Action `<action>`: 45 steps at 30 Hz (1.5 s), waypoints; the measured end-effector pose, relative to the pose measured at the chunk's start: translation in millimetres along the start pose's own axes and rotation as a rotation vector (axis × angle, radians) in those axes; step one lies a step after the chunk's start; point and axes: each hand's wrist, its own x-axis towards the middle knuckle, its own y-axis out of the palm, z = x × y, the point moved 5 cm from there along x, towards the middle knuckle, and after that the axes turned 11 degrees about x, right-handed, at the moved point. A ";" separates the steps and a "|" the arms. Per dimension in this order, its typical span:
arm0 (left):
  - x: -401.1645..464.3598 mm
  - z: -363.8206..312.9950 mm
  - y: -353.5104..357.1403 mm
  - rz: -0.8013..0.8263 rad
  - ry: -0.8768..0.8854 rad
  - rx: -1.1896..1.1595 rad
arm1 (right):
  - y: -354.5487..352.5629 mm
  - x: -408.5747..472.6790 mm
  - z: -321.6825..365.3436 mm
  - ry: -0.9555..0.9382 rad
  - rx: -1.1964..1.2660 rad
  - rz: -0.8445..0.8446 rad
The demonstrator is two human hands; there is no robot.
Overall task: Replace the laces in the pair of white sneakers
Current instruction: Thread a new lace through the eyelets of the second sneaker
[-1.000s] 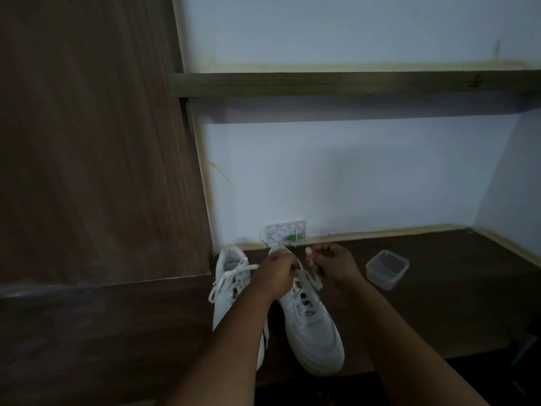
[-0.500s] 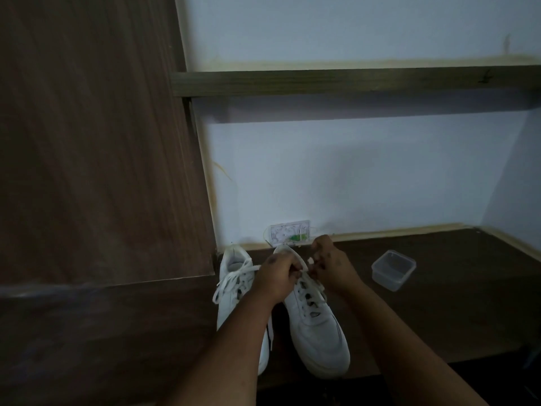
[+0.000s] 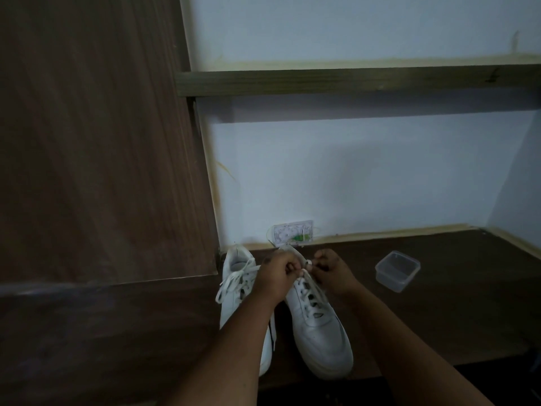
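Two white sneakers stand side by side on the dark wooden desk (image 3: 456, 312), toes toward me. The right sneaker (image 3: 319, 338) has a white lace (image 3: 308, 288) threaded through its eyelets. My left hand (image 3: 273, 278) and my right hand (image 3: 332, 272) meet over its top eyelets, each pinching an end of that lace. The left sneaker (image 3: 238, 288) is partly hidden by my left forearm, and its white lace (image 3: 231, 281) hangs loose over its side.
A clear plastic container (image 3: 397, 270) sits on the desk right of my hands. A small white card with a green mark (image 3: 292, 233) leans against the wall behind the shoes. A tall wooden panel (image 3: 96, 142) rises at left, a shelf (image 3: 351, 80) overhead.
My right hand has come down and closer to my left hand, so both now meet at the top of the right sneaker. The view has shifted slightly.
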 end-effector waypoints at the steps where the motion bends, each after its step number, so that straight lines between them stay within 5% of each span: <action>1: 0.0 0.1 0.9 0.008 0.005 0.018 | 1.4 0.2 -3.6 0.037 0.067 -0.004; 6: -5.2 -5.0 1.9 -0.027 -0.112 0.183 | 6.2 -4.5 -6.3 0.110 0.227 -0.038; 10: -13.5 -18.9 6.3 -0.053 -0.141 0.334 | 4.1 -7.2 0.6 0.036 0.106 -0.042; 13: -16.8 -26.7 3.6 -0.048 -0.116 0.398 | -3.6 -2.8 8.5 -0.113 -0.301 -0.027; 16: -18.1 -27.8 -4.8 0.146 -0.191 0.436 | -10.4 -2.2 10.3 -0.188 -0.666 0.026; 24: -30.9 -8.2 -19.4 0.456 -0.317 0.382 | -4.6 -5.8 -2.4 0.085 -0.046 0.060; 36: -39.8 -12.8 -6.5 0.536 -0.307 0.346 | 6.0 -2.3 4.1 -0.054 -0.231 0.143; 40: -37.1 -11.8 -4.0 0.550 -0.308 0.357 | -2.2 1.6 2.8 -0.038 -0.013 0.090; 45: -35.0 -7.8 -2.7 0.557 -0.323 0.340 | 7.7 1.2 10.2 -0.073 -0.063 0.292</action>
